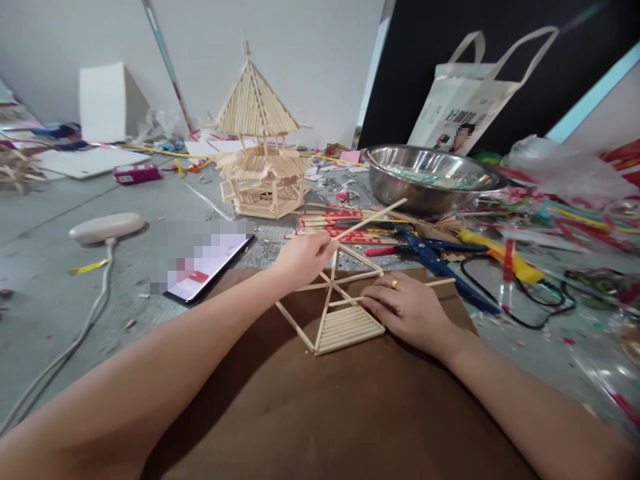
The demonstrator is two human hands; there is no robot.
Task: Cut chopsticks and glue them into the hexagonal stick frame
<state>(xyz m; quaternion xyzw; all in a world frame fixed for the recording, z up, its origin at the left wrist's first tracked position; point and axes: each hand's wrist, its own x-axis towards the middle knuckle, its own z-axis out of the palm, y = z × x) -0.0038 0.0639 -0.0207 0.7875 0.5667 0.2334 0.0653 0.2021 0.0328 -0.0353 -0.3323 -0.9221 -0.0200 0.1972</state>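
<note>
A hexagonal frame of pale wooden sticks (320,327) rests over a brown sheet (310,413), its spokes meeting at a raised centre. Short sticks laid side by side fill the lower part of its near triangle. My left hand (305,259) is closed at the frame's far side, pinching a wooden stick (373,219) that points up to the right. My right hand (407,310), with a ring on one finger, grips another wooden stick (440,283). That stick's left end lies across the near triangle, above the filled rows. The right fingertips are partly hidden.
Behind stands a two-tiered stick pavilion (263,163). A metal basin (435,177), blue pliers (440,270) and a yellow-handled corded tool (505,260) lie right. Red-tipped sticks (345,223) lie beyond the frame. Left are a phone (213,263) and a white corded device (107,227).
</note>
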